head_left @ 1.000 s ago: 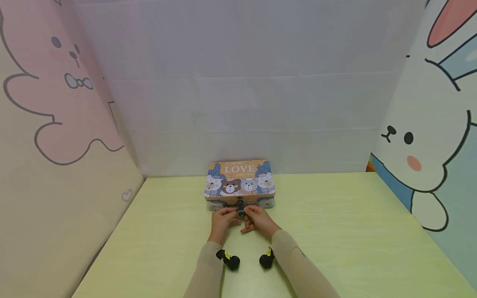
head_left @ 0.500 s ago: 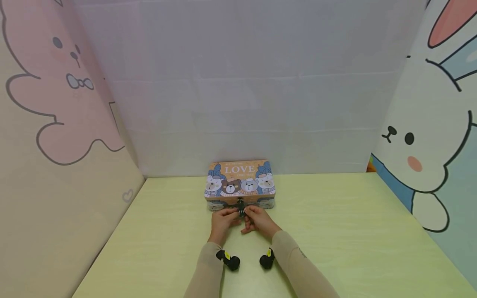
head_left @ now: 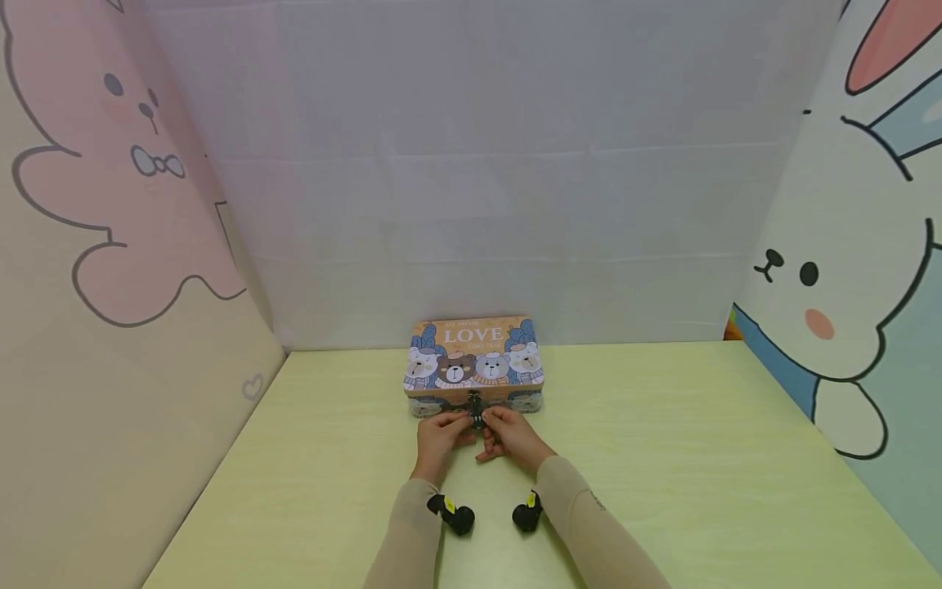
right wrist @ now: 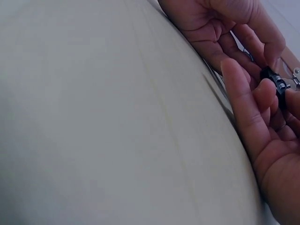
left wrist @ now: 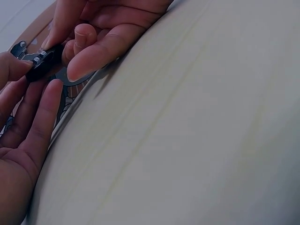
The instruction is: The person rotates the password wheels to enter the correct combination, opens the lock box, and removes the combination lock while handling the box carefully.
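A small black combination padlock (head_left: 477, 418) hangs from the metal clasp at the front of a closed tin box (head_left: 473, 360) printed with bears and the word LOVE. My left hand (head_left: 438, 442) pinches the padlock from its left side, while my right hand (head_left: 518, 436) pinches it from the right. In the left wrist view, silvery number dials show on the padlock (left wrist: 44, 65) between the thumbs and fingers. The right wrist view has the padlock (right wrist: 275, 84) close to the clasp (right wrist: 296, 77); the digits are too small to read.
The box stands on a pale yellow-green table (head_left: 662, 458), near the back wall (head_left: 486, 204). Cartoon-printed side walls flank the table, with a rabbit (head_left: 832, 294) on the right. Black wrist cameras are strapped over both sleeves.
Both hands stay at the padlock, with at most tiny finger motion. The box has not moved.
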The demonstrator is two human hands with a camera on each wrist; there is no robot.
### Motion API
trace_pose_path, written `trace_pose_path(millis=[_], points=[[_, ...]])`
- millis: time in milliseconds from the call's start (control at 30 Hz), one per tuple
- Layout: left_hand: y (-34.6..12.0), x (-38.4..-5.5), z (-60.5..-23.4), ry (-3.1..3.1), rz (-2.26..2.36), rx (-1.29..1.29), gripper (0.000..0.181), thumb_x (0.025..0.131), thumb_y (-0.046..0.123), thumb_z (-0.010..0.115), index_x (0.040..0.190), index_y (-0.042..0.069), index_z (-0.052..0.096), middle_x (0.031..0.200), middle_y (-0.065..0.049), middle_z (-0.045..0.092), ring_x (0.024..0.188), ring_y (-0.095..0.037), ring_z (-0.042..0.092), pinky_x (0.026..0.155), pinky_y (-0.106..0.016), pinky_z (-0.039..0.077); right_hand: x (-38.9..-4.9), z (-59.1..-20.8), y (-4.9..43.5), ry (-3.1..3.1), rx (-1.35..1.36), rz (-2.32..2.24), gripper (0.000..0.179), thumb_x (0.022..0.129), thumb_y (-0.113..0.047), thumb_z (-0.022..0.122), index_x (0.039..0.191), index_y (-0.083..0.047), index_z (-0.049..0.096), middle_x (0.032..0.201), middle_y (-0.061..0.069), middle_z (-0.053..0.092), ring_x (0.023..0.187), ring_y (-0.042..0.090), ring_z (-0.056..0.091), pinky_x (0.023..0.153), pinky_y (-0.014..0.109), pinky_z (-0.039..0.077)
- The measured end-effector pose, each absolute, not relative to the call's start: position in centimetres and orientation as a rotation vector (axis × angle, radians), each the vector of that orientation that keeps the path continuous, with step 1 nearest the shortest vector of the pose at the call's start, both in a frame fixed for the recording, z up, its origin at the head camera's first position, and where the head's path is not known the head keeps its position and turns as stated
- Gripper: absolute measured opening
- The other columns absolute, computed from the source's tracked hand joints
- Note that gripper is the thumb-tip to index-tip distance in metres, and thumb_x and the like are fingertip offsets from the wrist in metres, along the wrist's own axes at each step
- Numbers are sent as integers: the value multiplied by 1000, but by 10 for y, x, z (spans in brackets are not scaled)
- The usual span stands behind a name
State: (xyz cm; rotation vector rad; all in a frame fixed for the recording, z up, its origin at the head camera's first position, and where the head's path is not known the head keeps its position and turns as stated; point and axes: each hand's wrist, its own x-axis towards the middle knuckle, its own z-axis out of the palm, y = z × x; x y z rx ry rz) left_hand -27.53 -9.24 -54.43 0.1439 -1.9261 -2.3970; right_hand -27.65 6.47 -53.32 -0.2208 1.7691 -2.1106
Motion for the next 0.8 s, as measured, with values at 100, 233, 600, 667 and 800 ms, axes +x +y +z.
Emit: trace_pose_path(millis=[100,233,600,667,800], points=[[-92,-276,-545,-1916,-2396,164,12,85,-10,69,93,-18,70,98,-21,70,56,-12,67,58,-27,61,-276,-533,65,1768,-226,-2111,20,108,-10,39,102,3,53,75,5,48,56,10,50,67,43,63],[-91,-278,-546,-1910,-2390,159,7,85,-9,69,89,-15,72,96,-20,70,56,-13,67,57,-27,61,-276,-534,65,1771,-226,-2109,21,108,-10,39,103,5,52,75,5,48,56,10,50,67,43,63],[-94,-272,-535,-1965,-2428,113,12,90,-5,67,94,-17,69,81,-6,69,65,-16,69,66,-36,63,-276,-534,64,1770,-237,-2119,20,108,-9,39,101,4,52,75,4,47,56,9,49,67,43,63],[-95,-272,-536,-1965,-2438,109,13,91,-2,67,93,-15,69,80,-5,68,64,-16,68,65,-35,63,-277,-535,64,1772,-237,-2122,20,108,-9,39,101,4,52,74,4,47,56,9,49,67,43,63],[-96,-275,-541,-1957,-2462,121,17,92,3,67,95,-15,69,87,-9,69,65,-16,68,65,-34,62,-278,-537,64,1772,-226,-2125,20,108,-10,40,103,5,52,74,4,47,56,9,50,67,43,63]])
